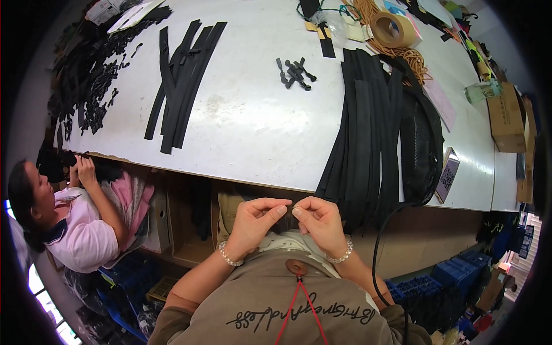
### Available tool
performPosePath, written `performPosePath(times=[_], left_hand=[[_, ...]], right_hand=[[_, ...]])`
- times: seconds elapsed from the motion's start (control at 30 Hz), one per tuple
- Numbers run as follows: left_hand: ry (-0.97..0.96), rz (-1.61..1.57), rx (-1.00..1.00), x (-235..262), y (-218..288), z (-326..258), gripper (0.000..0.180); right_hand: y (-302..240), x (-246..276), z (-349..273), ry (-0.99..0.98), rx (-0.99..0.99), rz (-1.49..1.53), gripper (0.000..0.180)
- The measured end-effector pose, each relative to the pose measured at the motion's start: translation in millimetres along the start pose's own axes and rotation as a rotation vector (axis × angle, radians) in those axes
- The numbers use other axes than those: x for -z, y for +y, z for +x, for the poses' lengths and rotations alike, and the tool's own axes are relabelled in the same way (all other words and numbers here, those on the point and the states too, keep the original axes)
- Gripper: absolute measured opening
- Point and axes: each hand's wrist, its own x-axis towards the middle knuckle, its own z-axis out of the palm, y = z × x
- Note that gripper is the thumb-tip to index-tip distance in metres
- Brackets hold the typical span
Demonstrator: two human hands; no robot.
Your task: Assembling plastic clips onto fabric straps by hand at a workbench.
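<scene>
Both hands below desk (247, 121) front edge, fingertips meeting. Left hand (256, 221) and right hand (322, 221) each in pinch grip on a small dark piece (290, 208), too small to identify. Strip stack (368, 132) overhanging edge just beside right hand. Bare surface mid-desk between strip bundle (181, 80) and stack; sliders (296, 73) there. Co-worker's hand (86, 169) at far left edge.

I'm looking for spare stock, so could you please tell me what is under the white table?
Under the table edge, cardboard boxes and dark fabric show. Blue crates sit lower right. Anything further back is hidden by the tabletop.
</scene>
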Motion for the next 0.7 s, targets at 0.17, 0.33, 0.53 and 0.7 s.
performPosePath(times=[0.17,0.33,0.53,0.7], left_hand=[[-0.024,-0.108,0.027,2,-4,1,0.012],[-0.074,-0.13,-0.018,8,-11,-1,0.016],[-0.137,0.0,-0.327,7,-7,-2,0.014],[-0.149,0.1,-0.448,9,-6,-3,0.011]], right_hand=[[0,-2,-4,0.011,-0.031,0.101,0.007],[-1,-3,-5,-0.006,0.124,-0.012,0.002],[-2,-5,-7,-0.018,0.384,-0.086,0.009],[0,-1,-6,-0.041,0.506,-0.225,0.012]])
